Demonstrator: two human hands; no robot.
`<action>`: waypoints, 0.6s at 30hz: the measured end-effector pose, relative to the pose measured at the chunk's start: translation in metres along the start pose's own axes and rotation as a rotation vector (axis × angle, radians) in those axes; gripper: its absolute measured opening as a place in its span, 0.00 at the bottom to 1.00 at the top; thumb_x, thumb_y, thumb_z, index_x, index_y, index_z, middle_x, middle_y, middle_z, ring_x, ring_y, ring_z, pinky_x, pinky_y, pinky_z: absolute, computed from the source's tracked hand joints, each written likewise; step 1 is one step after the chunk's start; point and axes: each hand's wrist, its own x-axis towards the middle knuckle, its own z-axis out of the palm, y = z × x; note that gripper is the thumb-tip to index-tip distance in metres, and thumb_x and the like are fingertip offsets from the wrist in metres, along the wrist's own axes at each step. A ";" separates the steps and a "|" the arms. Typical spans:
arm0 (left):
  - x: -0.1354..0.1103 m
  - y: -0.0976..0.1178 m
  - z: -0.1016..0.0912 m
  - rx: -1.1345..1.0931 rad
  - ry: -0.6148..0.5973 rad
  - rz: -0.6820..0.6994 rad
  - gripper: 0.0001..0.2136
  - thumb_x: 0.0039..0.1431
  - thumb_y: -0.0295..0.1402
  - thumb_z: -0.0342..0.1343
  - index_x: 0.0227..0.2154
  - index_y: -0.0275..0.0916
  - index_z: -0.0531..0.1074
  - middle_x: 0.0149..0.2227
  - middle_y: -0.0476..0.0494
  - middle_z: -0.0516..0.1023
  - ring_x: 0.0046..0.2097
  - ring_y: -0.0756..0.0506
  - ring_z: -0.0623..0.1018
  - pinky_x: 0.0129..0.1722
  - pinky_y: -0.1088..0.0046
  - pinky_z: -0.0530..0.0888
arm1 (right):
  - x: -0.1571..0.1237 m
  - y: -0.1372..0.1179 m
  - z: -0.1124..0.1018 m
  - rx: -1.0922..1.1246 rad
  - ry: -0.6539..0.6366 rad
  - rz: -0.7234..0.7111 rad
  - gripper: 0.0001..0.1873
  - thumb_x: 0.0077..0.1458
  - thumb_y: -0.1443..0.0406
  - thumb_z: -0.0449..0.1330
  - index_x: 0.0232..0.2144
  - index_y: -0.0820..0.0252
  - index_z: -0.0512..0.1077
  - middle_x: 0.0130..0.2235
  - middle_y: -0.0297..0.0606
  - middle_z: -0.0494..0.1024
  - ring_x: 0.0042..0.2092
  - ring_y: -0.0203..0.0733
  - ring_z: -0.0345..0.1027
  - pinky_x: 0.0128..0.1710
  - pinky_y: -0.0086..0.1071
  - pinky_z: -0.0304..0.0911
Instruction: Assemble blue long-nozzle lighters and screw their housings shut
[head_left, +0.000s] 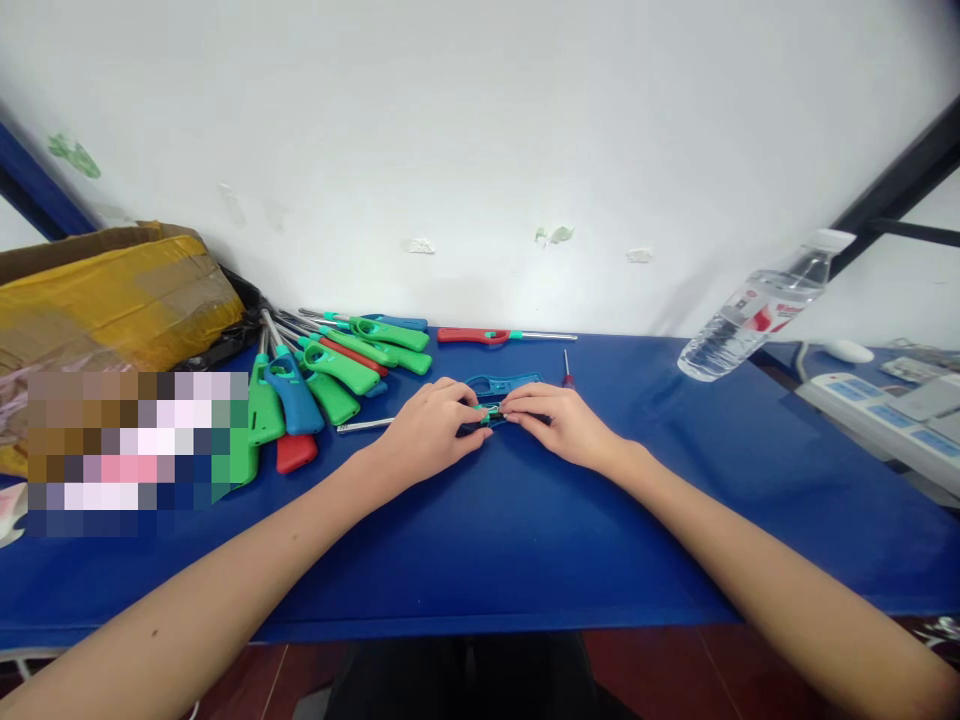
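My left hand (431,428) and my right hand (559,420) meet at the middle of the blue table (525,530), fingers pinched together on an opened blue stick lighter (501,388) with a small green part between the fingertips. Its metal tube (364,426) sticks out to the left under my left hand. A small red-handled screwdriver (568,372) lies just beyond my right hand.
A pile of several green, blue and red stick lighters (330,370) lies at the left; one red lighter (491,336) lies by the wall. A taped cardboard box (105,300) is far left, a water bottle (757,320) and a power strip (877,415) at the right.
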 end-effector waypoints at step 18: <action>-0.003 -0.003 0.007 0.107 0.038 0.065 0.10 0.65 0.34 0.52 0.43 0.42 0.77 0.44 0.41 0.76 0.45 0.42 0.74 0.47 0.61 0.69 | 0.000 0.001 0.004 -0.125 0.006 -0.024 0.13 0.63 0.67 0.53 0.42 0.56 0.78 0.44 0.42 0.79 0.46 0.45 0.73 0.48 0.41 0.70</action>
